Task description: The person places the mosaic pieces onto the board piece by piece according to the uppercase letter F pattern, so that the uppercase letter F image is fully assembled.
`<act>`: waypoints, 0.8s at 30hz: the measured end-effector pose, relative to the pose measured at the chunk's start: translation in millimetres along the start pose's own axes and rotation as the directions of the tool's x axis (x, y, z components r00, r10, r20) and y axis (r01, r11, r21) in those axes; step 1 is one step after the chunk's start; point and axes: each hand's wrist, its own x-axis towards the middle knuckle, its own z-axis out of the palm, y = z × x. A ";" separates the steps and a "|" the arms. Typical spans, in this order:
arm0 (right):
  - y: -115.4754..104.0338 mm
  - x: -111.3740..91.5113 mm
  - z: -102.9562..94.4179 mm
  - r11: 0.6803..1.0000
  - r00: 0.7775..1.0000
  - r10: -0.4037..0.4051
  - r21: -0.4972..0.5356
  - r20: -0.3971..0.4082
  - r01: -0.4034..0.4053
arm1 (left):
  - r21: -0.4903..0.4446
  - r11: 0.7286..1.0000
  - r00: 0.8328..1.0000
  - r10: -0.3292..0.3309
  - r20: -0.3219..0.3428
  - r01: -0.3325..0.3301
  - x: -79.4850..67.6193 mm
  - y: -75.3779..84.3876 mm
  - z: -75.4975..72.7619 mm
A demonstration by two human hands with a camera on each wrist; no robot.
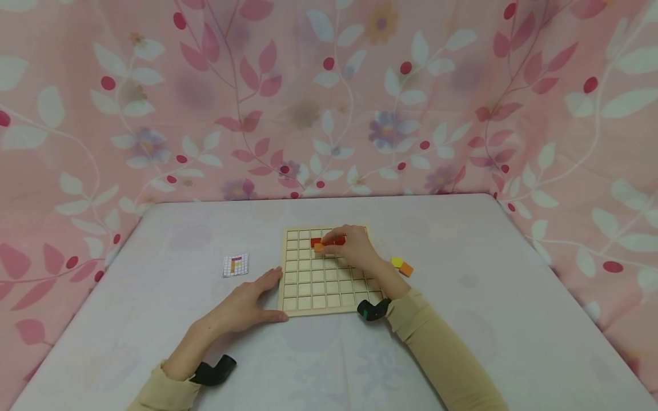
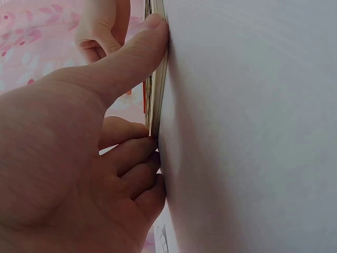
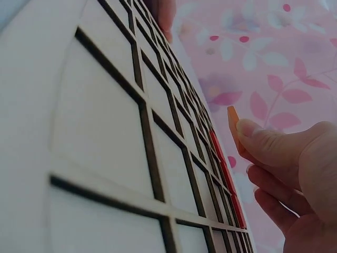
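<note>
A pale wooden grid board point(image 1: 305, 288) lies on the table, with red tiles point(image 1: 316, 242) in a row in its far part. My right hand point(image 1: 354, 248) pinches an orange square tile point(image 3: 233, 124) between thumb and finger. It holds this tile just over the board, close to the red ones, tilted on edge in the right wrist view. At the board's near left corner is my left hand point(image 1: 241, 305), spread out. Its thumb touches the corner and its fingertips rest along the left edge.
Left of the board lies a small card point(image 1: 235, 265) printed with a coloured grid pattern. A yellow tile point(image 1: 397, 262) and another orange tile point(image 1: 406, 269) sit together on the right. Flowered pink cloth point(image 1: 329, 114) hangs behind the white-covered table point(image 1: 488, 319).
</note>
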 end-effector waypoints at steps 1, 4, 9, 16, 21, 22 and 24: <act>0.2 0.0 0.3 1.000 1.000 0.005 0.000 0.004 -0.005 | -0.001 1.000 1.000 -0.001 0.000 0.001 0.1 -0.1 0.1; 1.3 0.1 1.9 1.000 1.000 0.009 -0.002 0.016 -0.009 | -0.002 1.000 1.000 -0.001 0.002 0.001 0.1 -0.1 0.2; 3.4 0.1 5.6 1.000 1.000 -0.008 0.006 0.018 0.008 | 0.001 1.000 1.000 -0.002 0.005 0.002 0.3 0.1 -0.2; 7.4 0.3 12.2 0.999 0.999 -0.032 0.004 0.004 0.032 | 0.003 1.000 1.000 0.001 0.004 -0.001 0.5 -0.1 -0.1; 8.3 -1.6 15.3 0.999 0.999 -0.051 -0.017 0.003 0.051 | 0.007 1.000 1.000 -0.001 0.007 0.001 0.5 -0.9 0.3; 8.1 -2.0 15.7 0.998 0.998 -0.056 -0.025 0.002 0.056 | 0.006 1.000 1.000 -0.001 0.007 0.000 0.7 -1.2 0.4; 7.6 -2.7 16.1 0.998 0.998 -0.062 -0.032 0.001 0.062 | 0.004 1.000 1.000 0.000 0.007 0.000 0.8 -1.5 0.4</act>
